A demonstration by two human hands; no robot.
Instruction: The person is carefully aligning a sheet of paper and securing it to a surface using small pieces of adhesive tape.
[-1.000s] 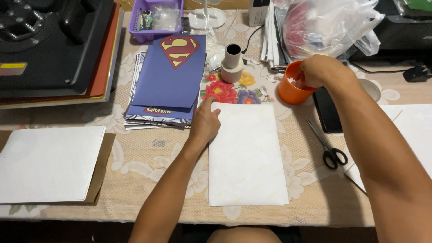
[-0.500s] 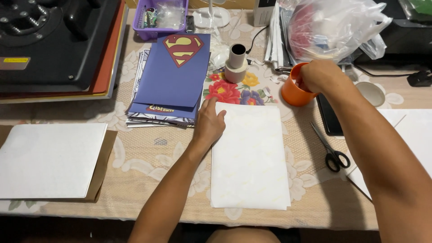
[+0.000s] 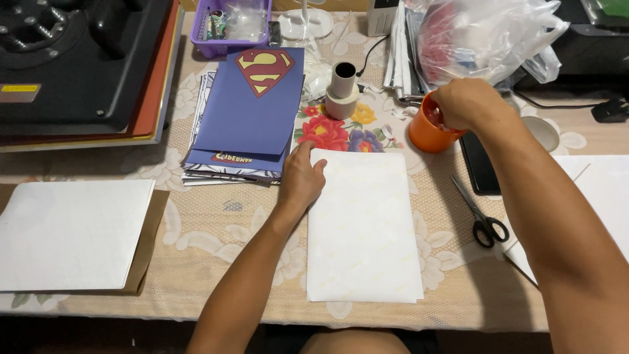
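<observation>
A white sheet of paper [image 3: 363,226] lies on the table in front of me. My left hand [image 3: 300,180] rests flat on its upper left corner, fingers loosely together. My right hand [image 3: 466,103] grips the rim of an orange cup [image 3: 424,131] standing right of the sheet's top edge. Left of my left hand lies a stack of blue sheets [image 3: 246,118] with a red and yellow shield emblem on top.
Black-handled scissors [image 3: 483,216] lie right of the sheet, a black phone [image 3: 479,167] above them. A tape roll [image 3: 342,92], purple basket [image 3: 229,26] and plastic bag [image 3: 485,39] stand at the back. A heat press [image 3: 72,62] fills the far left; another white sheet [image 3: 69,236] lies below it.
My right hand has set the orange cup down nearer the sheet and closed over its rim. My left hand has flattened on the sheet's corner.
</observation>
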